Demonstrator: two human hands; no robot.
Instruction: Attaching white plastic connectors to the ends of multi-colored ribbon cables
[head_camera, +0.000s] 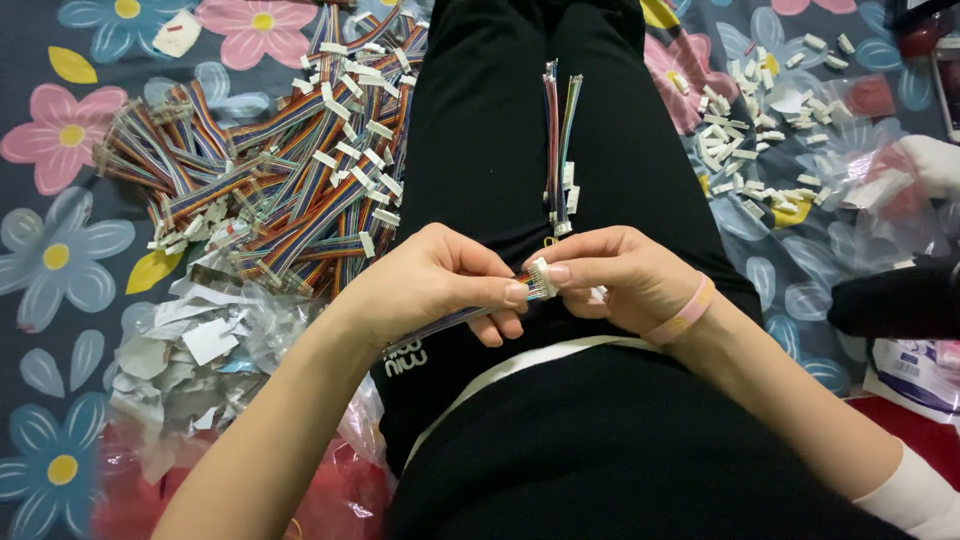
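Cable pile (290, 170) sits far left on the cloth (60, 250), loose connectors (760, 110) far right, a few cables (558, 150) on the lap between, wrappers (200, 350) near left.

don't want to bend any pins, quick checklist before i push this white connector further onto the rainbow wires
1. Left hand pinches the rainbow wire bundle close to its end: ok.
2. Right hand holds the white connector at its fingertips: ok.
3. Wire ends lined up with the connector slots: cannot tell, fingers cover them.
4. Finished cables lie on the lap, apart from the hands: ok.
5. Spare white connectors lie within reach on the right-hand side: ok.
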